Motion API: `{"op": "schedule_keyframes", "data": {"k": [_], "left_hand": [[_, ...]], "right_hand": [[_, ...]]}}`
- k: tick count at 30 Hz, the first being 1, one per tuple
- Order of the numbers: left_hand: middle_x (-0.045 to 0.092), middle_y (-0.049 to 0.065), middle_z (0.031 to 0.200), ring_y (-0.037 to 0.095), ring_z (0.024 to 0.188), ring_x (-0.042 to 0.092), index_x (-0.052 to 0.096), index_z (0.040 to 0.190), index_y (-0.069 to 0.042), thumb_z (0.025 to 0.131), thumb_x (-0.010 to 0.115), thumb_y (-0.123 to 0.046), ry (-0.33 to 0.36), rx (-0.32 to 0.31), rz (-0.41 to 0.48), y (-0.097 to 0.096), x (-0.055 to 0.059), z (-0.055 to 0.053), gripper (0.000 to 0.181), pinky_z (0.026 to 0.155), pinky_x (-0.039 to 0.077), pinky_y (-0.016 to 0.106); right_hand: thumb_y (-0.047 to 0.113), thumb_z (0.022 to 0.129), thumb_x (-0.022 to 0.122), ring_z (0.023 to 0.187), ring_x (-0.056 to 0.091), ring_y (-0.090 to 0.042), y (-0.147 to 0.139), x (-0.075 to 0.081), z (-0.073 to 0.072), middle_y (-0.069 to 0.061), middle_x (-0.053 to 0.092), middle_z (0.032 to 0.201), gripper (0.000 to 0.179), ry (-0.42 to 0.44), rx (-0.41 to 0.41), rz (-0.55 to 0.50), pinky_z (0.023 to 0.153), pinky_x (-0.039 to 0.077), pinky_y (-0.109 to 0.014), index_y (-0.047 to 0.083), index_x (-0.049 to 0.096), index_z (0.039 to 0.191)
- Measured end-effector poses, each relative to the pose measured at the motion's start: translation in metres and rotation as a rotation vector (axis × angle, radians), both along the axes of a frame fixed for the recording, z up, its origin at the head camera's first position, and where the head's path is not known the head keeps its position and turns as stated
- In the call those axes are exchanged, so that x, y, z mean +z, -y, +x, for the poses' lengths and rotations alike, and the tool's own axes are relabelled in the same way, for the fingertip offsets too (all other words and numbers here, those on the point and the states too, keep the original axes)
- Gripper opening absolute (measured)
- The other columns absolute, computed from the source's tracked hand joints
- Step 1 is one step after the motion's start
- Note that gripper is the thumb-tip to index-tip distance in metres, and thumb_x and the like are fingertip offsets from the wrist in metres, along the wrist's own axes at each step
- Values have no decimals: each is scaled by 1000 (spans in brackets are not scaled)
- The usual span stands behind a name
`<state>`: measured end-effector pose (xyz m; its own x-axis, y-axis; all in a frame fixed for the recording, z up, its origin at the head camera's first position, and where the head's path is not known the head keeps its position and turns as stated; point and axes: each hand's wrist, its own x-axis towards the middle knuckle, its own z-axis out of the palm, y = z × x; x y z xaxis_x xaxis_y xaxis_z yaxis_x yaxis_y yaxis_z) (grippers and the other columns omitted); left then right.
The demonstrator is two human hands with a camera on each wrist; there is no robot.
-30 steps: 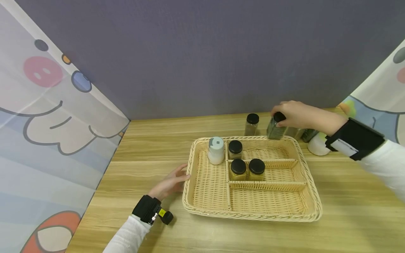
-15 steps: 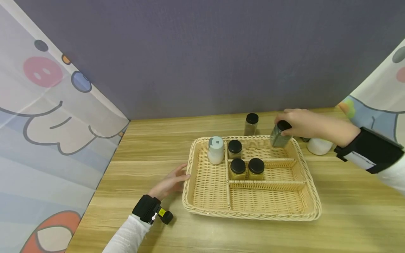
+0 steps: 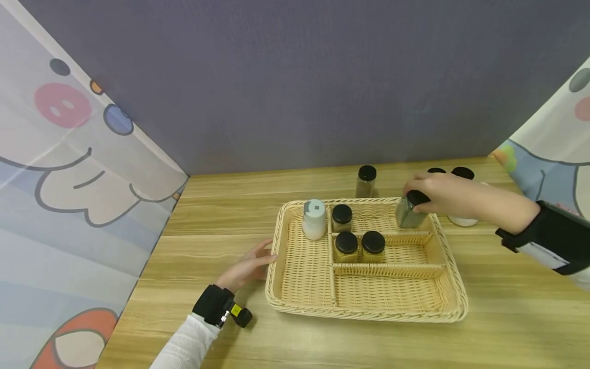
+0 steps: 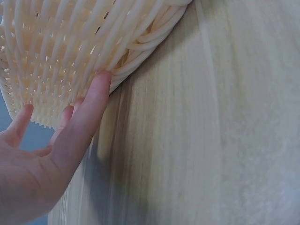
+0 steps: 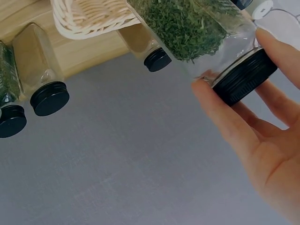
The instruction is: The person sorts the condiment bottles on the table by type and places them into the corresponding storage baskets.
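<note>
My right hand (image 3: 444, 195) pinches a clear spice jar (image 3: 408, 215) by its neck and black lid. In the right wrist view, dried green herbs (image 5: 192, 35) fill much of this jar. It hangs upright at the right end of the back compartment of a wicker basket (image 3: 369, 316), overlapping the woven floor. My left hand (image 3: 246, 267) is at the basket's left side; the left wrist view has its fairly straight fingers (image 4: 96, 91) touching the outer wall. Inside the basket stand a white shaker (image 3: 314, 225), a black-lidded jar (image 3: 342, 219) and two yellow-filled jars (image 3: 346, 251).
Behind the basket stands another black-lidded jar (image 3: 365, 184). Past my right hand are more black lids (image 3: 463, 173) and a white container (image 3: 462, 221). A grey panel (image 3: 322, 92) rises at the table's back edge, with printed curtains (image 3: 69, 179) at both sides.
My right hand has brought the herb jar from behind the basket's back rim forward and slightly right, over the back compartment. Jar lids behind the hand have come into view. My left hand stays put.
</note>
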<state>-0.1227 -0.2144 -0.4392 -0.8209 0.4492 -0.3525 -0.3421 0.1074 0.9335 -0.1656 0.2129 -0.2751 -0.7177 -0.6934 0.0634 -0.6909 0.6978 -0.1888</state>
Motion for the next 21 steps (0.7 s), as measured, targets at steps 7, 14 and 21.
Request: {"op": "schedule_keyframes", "data": {"k": [7, 14, 21], "left_hand": [[36, 25, 129, 33, 107, 46, 23, 135, -17, 88, 50, -13, -2, -2, 9, 0, 0, 0, 54, 86, 43, 57], [37, 25, 129, 33, 106, 47, 24, 134, -17, 87, 51, -13, -3, 3, 5, 0, -1, 0, 54, 85, 44, 56], [38, 26, 128, 33, 105, 48, 24, 134, -16, 87, 51, -13, 0, -7, 21, 0, 0, 0, 55, 84, 45, 55]], "right_hand": [[13, 66, 73, 72, 55, -18, 0, -4, 10, -8, 54, 91, 34, -33, 38, -23, 56, 52, -36, 6, 58, 96], [11, 65, 74, 67, 54, -15, -1, -4, 20, -4, 52, 88, 33, -36, 43, -36, 51, 52, -33, 9, 59, 95], [13, 63, 75, 68, 57, -20, -3, -7, 29, -5, 54, 89, 36, -70, 57, -44, 54, 54, -36, 10, 59, 95]]}}
